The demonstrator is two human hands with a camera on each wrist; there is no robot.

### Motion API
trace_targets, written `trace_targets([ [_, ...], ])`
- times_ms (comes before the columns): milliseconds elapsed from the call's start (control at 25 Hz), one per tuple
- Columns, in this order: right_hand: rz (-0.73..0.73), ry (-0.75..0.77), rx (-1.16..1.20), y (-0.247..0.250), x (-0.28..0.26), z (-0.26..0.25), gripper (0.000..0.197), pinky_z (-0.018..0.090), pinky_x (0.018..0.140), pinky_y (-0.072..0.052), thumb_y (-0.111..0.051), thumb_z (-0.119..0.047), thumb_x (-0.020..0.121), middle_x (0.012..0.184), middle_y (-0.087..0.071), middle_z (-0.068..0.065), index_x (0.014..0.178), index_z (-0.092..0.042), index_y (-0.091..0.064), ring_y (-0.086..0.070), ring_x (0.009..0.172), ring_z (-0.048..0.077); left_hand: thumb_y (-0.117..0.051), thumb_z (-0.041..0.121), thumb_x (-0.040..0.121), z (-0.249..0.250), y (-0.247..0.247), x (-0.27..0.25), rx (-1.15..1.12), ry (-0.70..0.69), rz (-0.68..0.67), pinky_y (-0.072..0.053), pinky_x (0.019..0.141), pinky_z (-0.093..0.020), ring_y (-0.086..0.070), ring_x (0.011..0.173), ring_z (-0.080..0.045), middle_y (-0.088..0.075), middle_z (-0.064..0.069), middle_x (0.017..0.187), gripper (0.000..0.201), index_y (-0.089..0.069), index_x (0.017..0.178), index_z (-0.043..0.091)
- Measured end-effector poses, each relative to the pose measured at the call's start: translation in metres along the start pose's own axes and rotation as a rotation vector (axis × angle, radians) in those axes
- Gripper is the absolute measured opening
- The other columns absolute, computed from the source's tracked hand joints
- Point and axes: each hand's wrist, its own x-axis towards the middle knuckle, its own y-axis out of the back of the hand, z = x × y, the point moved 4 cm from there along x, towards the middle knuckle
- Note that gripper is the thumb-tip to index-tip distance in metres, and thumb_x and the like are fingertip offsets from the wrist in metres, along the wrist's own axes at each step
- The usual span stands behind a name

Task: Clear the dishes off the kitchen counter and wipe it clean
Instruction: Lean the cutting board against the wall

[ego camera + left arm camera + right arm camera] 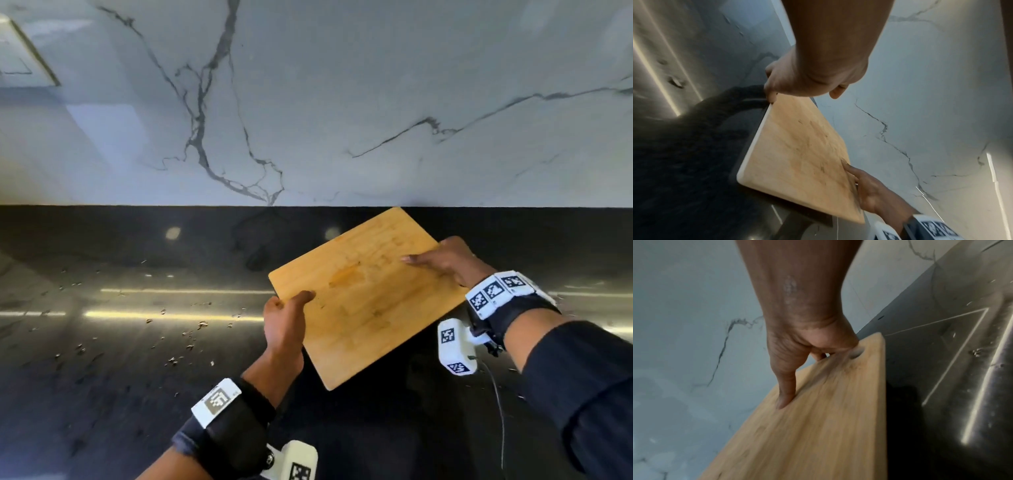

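Observation:
A wooden cutting board [366, 294] hangs at an angle above the black counter [137, 359], held by both hands. My left hand [286, 320] grips its near left edge, thumb on top and fingers underneath. My right hand [445, 260] grips the far right edge, thumb lying flat on the top face. In the left wrist view the cutting board [797, 155] runs from my left hand [803, 81] down to my right hand [869, 190]. In the right wrist view my right hand [803, 353] clasps the cutting board [818, 426] beside its hanging hole [856, 353].
Crumbs [185, 337] lie scattered over the glossy counter to the left of the board. A white marble backsplash [308, 102] with dark veins rises behind the counter. A pale wall plate [20, 58] sits at the upper left.

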Motion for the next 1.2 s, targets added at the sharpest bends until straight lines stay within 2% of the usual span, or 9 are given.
trace_targets([
  [120, 0.113, -0.009, 0.237, 0.036, 0.002, 0.019, 0.124, 0.052, 0.101, -0.046, -0.086, -0.076, 0.023, 0.116, -0.067, 0.016, 0.120, -0.005, -0.058, -0.059, 0.116, 0.037, -0.079, 0.025, 0.070, 0.014, -0.029, 0.017, 0.027, -0.068, -0.007, -0.044, 0.069, -0.035, -0.061, 0.083, -0.027, -0.063, -0.009, 0.087, 0.031, -0.056, 0.085, 0.010],
  [200, 0.176, 0.064, 0.443, 0.078, -0.002, 0.025, 0.079, 0.048, 0.090, -0.054, -0.092, -0.060, 0.041, 0.098, -0.071, 0.010, 0.095, -0.010, -0.063, -0.067, 0.098, 0.030, -0.076, 0.026, 0.074, 0.032, -0.066, 0.026, 0.054, -0.145, -0.055, -0.044, 0.065, -0.033, -0.059, 0.076, -0.024, -0.060, -0.008, 0.079, 0.022, -0.058, 0.078, 0.014],
  [280, 0.245, 0.167, 0.591, 0.122, 0.003, 0.036, 0.051, 0.042, 0.080, -0.057, -0.092, -0.041, 0.059, 0.092, -0.069, 0.006, 0.087, -0.013, -0.060, -0.067, 0.087, 0.023, -0.077, 0.037, 0.075, 0.051, -0.118, 0.026, 0.095, -0.187, -0.136, -0.053, 0.074, -0.036, -0.065, 0.084, -0.022, -0.070, -0.006, 0.095, 0.037, -0.066, 0.101, 0.014],
  [400, 0.320, 0.300, 0.678, 0.180, 0.024, 0.060, 0.055, 0.034, 0.071, -0.057, -0.087, -0.036, 0.070, 0.098, -0.063, 0.002, 0.105, -0.011, -0.052, -0.063, 0.085, 0.014, -0.078, 0.040, 0.074, 0.071, -0.205, 0.016, 0.149, -0.339, -0.225, -0.052, 0.092, -0.046, -0.066, 0.101, -0.022, -0.070, -0.003, 0.110, 0.058, -0.058, 0.121, 0.014],
  [520, 0.354, 0.373, 0.630, 0.229, 0.060, 0.096, 0.053, 0.013, 0.060, -0.045, -0.078, -0.037, 0.080, 0.096, -0.053, -0.009, 0.110, -0.014, -0.040, -0.053, 0.083, 0.000, -0.074, 0.029, 0.084, 0.078, -0.286, 0.004, 0.228, -0.484, -0.227, -0.044, 0.085, -0.034, -0.059, 0.101, -0.017, -0.061, 0.001, 0.111, 0.046, -0.047, 0.119, 0.018],
  [720, 0.380, 0.380, 0.550, 0.277, 0.119, 0.154, 0.058, 0.016, 0.067, -0.044, -0.073, -0.039, 0.084, 0.115, -0.055, 0.005, 0.118, -0.010, -0.036, -0.055, 0.100, 0.016, -0.081, 0.052, 0.067, 0.064, -0.385, 0.018, 0.341, -0.609, -0.248, -0.048, 0.097, -0.039, -0.056, 0.116, -0.021, -0.054, -0.005, 0.130, 0.086, -0.040, 0.134, 0.018],
  [840, 0.358, 0.358, 0.548, 0.282, 0.144, 0.168, 0.058, 0.011, 0.062, -0.044, -0.072, -0.035, 0.086, 0.115, -0.052, 0.002, 0.121, -0.005, -0.036, -0.052, 0.101, 0.013, -0.081, 0.068, 0.053, 0.059, -0.413, 0.032, 0.420, -0.637, -0.230, -0.047, 0.102, -0.051, -0.055, 0.121, -0.022, -0.052, -0.004, 0.135, 0.102, -0.038, 0.135, 0.026],
  [1120, 0.298, 0.423, 0.586, 0.291, 0.174, 0.161, 0.058, 0.007, 0.063, -0.042, -0.070, -0.034, 0.087, 0.120, -0.051, 0.001, 0.127, -0.010, -0.034, -0.051, 0.105, 0.011, -0.087, 0.030, 0.071, 0.054, -0.427, 0.028, 0.554, -0.727, -0.106, -0.031, 0.115, -0.048, -0.033, 0.140, -0.027, -0.024, -0.009, 0.154, 0.114, -0.009, 0.153, 0.016],
  [1200, 0.294, 0.440, 0.577, 0.290, 0.174, 0.164, 0.061, 0.010, 0.075, -0.044, -0.071, -0.033, 0.087, 0.123, -0.051, 0.000, 0.129, -0.010, -0.033, -0.050, 0.108, 0.010, -0.086, 0.027, 0.073, 0.044, -0.427, 0.023, 0.680, -0.718, -0.071, -0.030, 0.114, -0.051, -0.026, 0.143, -0.033, -0.012, -0.011, 0.158, 0.125, 0.008, 0.155, 0.016],
])
